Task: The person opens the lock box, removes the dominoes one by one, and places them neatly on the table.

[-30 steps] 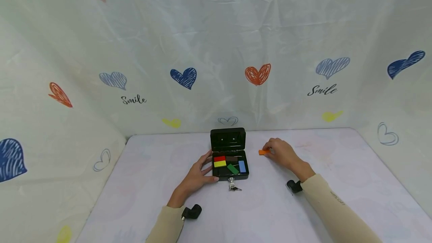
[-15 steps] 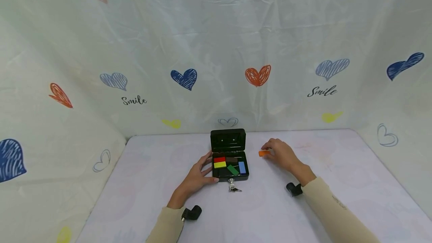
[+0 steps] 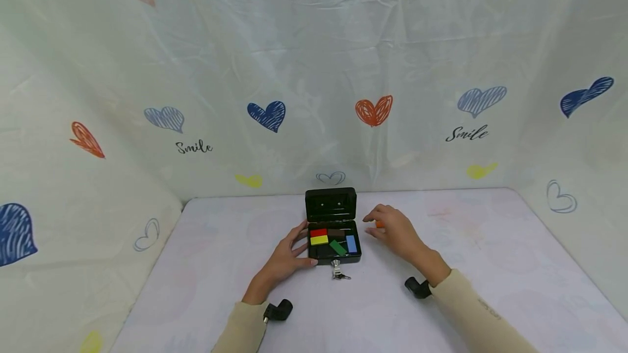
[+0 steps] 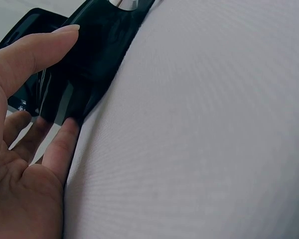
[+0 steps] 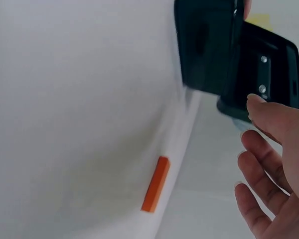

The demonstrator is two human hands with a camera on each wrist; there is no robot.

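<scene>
1. One orange block point(image 5: 156, 184) is lying on the table point(image 3: 353, 309), to the right of the black cash box point(image 3: 321, 251) and apart from its wall.
2. Its long axis, read from the right wrist view, is running roughly in line with the hinge side of the cash box, so one short end is facing the box. In the head view, the right hand point(image 3: 394, 231) is mostly hiding it.
3. Of the two hands, the right is clearly the nearer: it is hanging to the right of the cash box, its fingertips reaching closer to the box than the block does. In my judgement, everything is turning on this: the block is lying beyond the fingers, not between them.
4. The right hand is holding its thumb and fingers parted, pinching nothing.
5. The left hand point(image 3: 283, 260) is resting at the left of the cash box, thumb at the front left corner, spread fingers touching the left wall; how firmly they are pressing, I cannot tell. The box is thus standing between this hand and the orange block.
6. Inside the cash box, red point(image 3: 319, 232), yellow point(image 3: 319, 240), brown point(image 3: 336, 233), green point(image 3: 337, 247) and blue point(image 3: 351, 243) blocks are lying, and its lid point(image 3: 330, 211) is standing open.
</scene>
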